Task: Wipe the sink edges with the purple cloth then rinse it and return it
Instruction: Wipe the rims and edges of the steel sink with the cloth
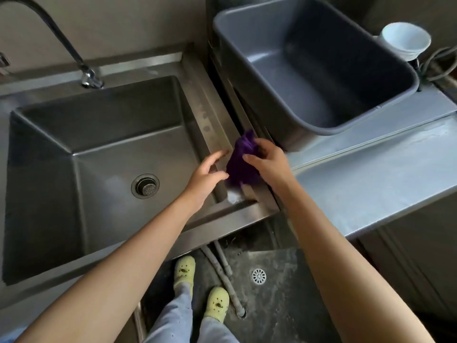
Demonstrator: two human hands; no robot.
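Two hands: both work at the sink's right rim, over the near right corner.
Right hand (pixel 268 162): clenched on the purple cloth (pixel 241 160), pressing the bunched fabric against the rim.
Left hand (pixel 206 175): released, fingers spread and curled, fingertips just beside the cloth's left edge; whether they touch it I cannot tell.
Cloth location: on the steel strip between the sink (pixel 49 154) basin and the counter (pixel 371 169), near the grey tub (pixel 319 70).
Step in hand: wiping the edges, seemingly at the right side; a pale wet patch sits just below the cloth.
Next move: probably drag the cloth along the remaining rim with steady downward pressure, keeping it bunched.
Left to do: rinsing under the faucet (pixel 86 75), then returning it.
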